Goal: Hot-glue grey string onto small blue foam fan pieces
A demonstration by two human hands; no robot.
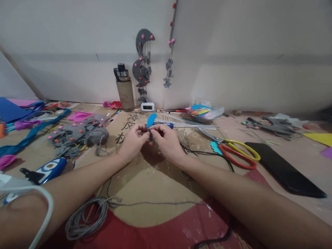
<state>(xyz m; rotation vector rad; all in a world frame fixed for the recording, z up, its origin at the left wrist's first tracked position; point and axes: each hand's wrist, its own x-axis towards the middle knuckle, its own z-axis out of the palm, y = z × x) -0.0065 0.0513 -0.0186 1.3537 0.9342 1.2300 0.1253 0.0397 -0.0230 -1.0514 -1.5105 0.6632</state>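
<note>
Blue piece (151, 120) pinched by left hand (133, 140) and right hand (168, 141).
Grip narrow, presumably for fine control; bottle (125, 94) parked at counter's (311, 159) back edge, likely for clearance.

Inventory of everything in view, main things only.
cutout: 1, blue, centre
bottle: 1, brownish, rear
display: 1, white, rear
hangings: several, grey, on wall
dish: 1, greyish, rear
scissors: 1, red-yellow handles, right
slab: 1, black, right
yarn: 1 ball, grey, left
felt: several, grey, left
scraps: many, multicoloured, left
coil: 1, grey, front left
cable: 1, white, front left
cardboard: count unclear, brown, underneath
left hand: 1, bare, at cutout
right hand: 1, bare, at cutout
</note>
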